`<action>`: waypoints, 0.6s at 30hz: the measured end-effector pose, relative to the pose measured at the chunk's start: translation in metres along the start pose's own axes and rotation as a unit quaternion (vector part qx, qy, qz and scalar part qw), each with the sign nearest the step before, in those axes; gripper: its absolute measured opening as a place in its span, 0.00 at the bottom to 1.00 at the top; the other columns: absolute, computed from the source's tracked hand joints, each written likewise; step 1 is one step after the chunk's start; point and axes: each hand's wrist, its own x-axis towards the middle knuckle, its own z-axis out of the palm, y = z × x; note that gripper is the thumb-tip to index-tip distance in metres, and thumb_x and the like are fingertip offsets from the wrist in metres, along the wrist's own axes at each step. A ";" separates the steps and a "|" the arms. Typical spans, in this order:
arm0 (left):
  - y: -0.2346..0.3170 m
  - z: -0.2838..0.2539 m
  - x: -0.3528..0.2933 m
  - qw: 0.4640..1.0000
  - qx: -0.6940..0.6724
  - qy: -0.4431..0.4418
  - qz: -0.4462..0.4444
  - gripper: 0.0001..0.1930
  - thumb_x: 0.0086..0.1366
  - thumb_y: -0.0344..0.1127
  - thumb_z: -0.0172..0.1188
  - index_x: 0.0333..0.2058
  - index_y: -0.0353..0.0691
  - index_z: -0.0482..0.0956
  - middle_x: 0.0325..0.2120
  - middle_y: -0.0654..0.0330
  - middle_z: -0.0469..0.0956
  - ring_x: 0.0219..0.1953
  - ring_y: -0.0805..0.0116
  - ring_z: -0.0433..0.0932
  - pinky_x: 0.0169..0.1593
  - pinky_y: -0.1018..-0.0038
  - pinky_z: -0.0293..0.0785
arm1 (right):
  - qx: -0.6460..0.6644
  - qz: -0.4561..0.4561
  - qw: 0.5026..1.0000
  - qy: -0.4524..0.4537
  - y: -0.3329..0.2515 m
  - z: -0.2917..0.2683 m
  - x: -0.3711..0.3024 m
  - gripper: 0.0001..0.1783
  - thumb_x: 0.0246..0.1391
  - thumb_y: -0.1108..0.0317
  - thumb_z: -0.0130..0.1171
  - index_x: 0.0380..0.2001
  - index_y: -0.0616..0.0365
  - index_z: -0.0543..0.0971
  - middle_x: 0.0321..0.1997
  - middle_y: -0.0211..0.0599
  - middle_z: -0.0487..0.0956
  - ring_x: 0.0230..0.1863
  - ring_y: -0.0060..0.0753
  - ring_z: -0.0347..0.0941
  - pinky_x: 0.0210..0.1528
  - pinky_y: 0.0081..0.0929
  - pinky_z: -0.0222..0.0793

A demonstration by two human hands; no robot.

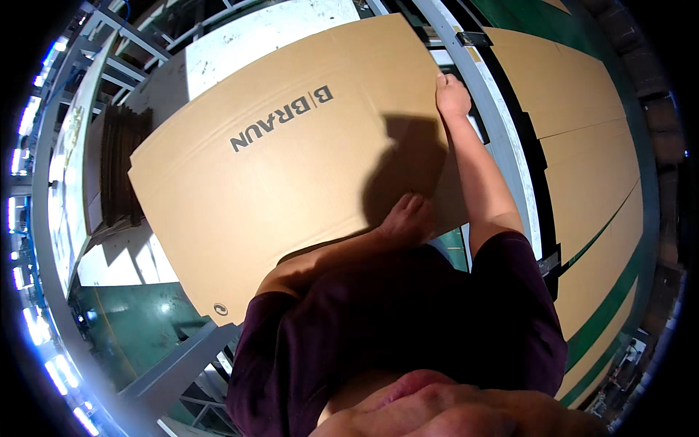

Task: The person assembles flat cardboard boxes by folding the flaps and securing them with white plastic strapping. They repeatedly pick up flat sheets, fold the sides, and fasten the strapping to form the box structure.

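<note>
A large flat cardboard sheet (277,189) with dark printing spans the space in front of me, tilted across the view. My right hand (453,96) is closed around its right edge, near the far right corner. Close to my body, my left hand (409,217) has its fingers curled over the sheet's near edge, with the forearm lying along that edge. A dark shadow falls on the cardboard between both hands. The undersides of the sheet and the fingertips beneath it are hidden.
A stack of cardboard sheets (120,167) stands on edge at the left, beside white panels (269,44) and a grey metal frame (175,368). Along my right runs a metal rail (510,149). Beyond it, more flat cardboard (590,160) lies over a green surface.
</note>
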 end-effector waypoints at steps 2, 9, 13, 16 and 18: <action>0.006 -0.003 0.000 0.998 0.042 0.028 0.024 0.15 0.47 0.47 0.64 0.22 0.41 0.77 0.29 0.56 0.71 0.38 0.56 0.69 0.44 0.63 0.67 | -0.056 -0.074 0.993 -0.071 0.028 0.005 0.008 0.19 0.58 0.55 0.43 0.37 0.53 0.80 0.38 0.46 0.80 0.42 0.51 0.77 0.43 0.45 0.72; 0.025 -0.017 0.011 0.994 0.104 0.033 0.004 0.18 0.45 0.38 0.68 0.31 0.31 0.76 0.35 0.47 0.75 0.42 0.50 0.76 0.52 0.60 0.73 | 0.317 -0.002 0.945 -0.085 0.120 -0.012 -0.001 0.12 0.52 0.61 0.51 0.32 0.56 0.78 0.36 0.44 0.79 0.41 0.48 0.75 0.43 0.41 0.71; 0.028 -0.007 0.003 0.985 0.174 0.000 -0.021 0.18 0.50 0.40 0.66 0.35 0.32 0.77 0.41 0.51 0.76 0.46 0.49 0.76 0.53 0.60 0.73 | 0.081 -0.013 0.990 0.113 0.290 -0.049 0.009 0.17 0.50 0.59 0.57 0.40 0.57 0.77 0.40 0.48 0.78 0.47 0.48 0.72 0.50 0.37 0.67; 0.034 -0.003 -0.001 0.982 0.171 -0.049 -0.060 0.20 0.54 0.40 0.65 0.40 0.32 0.75 0.42 0.52 0.75 0.49 0.49 0.73 0.54 0.58 0.72 | -0.102 0.097 0.985 0.097 0.367 -0.084 0.016 0.30 0.42 0.61 0.64 0.51 0.54 0.71 0.52 0.44 0.72 0.56 0.46 0.66 0.56 0.40 0.62; 0.045 -0.002 0.004 0.984 0.147 -0.043 -0.091 0.19 0.55 0.40 0.64 0.41 0.32 0.75 0.41 0.51 0.74 0.49 0.48 0.73 0.55 0.57 0.71 | -0.184 0.110 0.975 0.058 0.382 -0.089 0.033 0.40 0.37 0.58 0.69 0.56 0.53 0.65 0.61 0.45 0.63 0.62 0.51 0.57 0.60 0.47 0.56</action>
